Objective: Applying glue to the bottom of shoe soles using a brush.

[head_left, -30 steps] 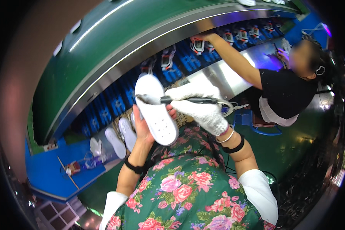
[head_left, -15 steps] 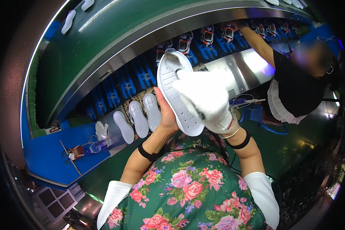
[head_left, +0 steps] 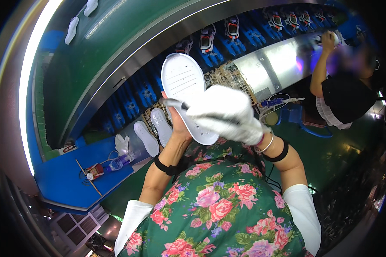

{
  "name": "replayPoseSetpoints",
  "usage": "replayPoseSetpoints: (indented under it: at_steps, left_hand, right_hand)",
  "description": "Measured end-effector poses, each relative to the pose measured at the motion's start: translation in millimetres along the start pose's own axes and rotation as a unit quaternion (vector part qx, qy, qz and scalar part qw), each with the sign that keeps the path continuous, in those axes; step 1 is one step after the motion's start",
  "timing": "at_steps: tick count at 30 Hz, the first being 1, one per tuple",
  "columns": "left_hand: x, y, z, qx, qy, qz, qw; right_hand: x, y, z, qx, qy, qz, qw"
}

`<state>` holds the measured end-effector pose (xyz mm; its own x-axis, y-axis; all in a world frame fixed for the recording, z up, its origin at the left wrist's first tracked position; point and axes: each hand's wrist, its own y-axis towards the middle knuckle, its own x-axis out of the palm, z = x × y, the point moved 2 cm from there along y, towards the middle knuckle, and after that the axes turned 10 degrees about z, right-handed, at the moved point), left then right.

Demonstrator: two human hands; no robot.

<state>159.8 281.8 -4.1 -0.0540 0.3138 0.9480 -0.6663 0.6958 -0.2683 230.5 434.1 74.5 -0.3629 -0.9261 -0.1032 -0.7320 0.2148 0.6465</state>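
A white shoe sole (head_left: pixel 182 79) is held up in front of me, its hollow inner side toward me. My bare left hand (head_left: pixel 179 127) is closed on its left edge and supports it from behind. My right hand (head_left: pixel 231 109), in a white glove, is closed on a brush (head_left: pixel 176 103) with a dark handle. The brush lies across the middle of the sole, blurred by motion. Beyond my left wrist, two more white soles, one (head_left: pixel 146 138) and another (head_left: pixel 161 125), lie side by side on the bench.
A blue tabletop (head_left: pixel 60 182) at left bears a white glove (head_left: pixel 122 144), a plastic bottle (head_left: pixel 121 161) and a thin stick (head_left: pixel 88 176). Blue racks (head_left: pixel 208 58) carry shoes along the green conveyor (head_left: pixel 94 64). A co-worker (head_left: pixel 345 98) stands at right, holding something white.
The brush has moved from the sole's far end down to its middle. The sole has shifted slightly left. The co-worker's arm has drawn back from the racks, where one shoe is gone.
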Motion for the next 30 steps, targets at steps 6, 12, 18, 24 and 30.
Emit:
replayPoseSetpoints:
  at_steps: [6, 12, 18, 24, 30]
  left_hand:
    - [-3.2, 0.4, 4.8, 0.050, 0.188, 0.178, 0.965]
    - [20.9, -0.3, 7.9, 0.105, 0.142, 0.204, 0.963]
    - [7.8, 14.6, 21.7, -0.017, 0.183, -0.059, 0.981]
    - [6.8, 21.4, 29.6, 0.007, 0.177, -0.009, 0.984]
    - [1.9, 25.8, 33.2, 0.018, 0.160, 0.005, 0.987]
  right_hand:
    - [8.6, -13.4, 5.3, -0.108, -0.135, -0.006, 0.985]
    - [-10.8, -5.5, 9.8, -0.025, -0.072, 0.044, 0.996]
    - [0.7, -15.0, -0.3, 0.007, 0.100, -0.042, 0.994]
    - [8.5, -27.3, -2.0, -0.110, -0.099, -0.031, 0.988]
    - [-4.3, -22.6, 5.3, -0.021, -0.015, -0.014, 1.000]
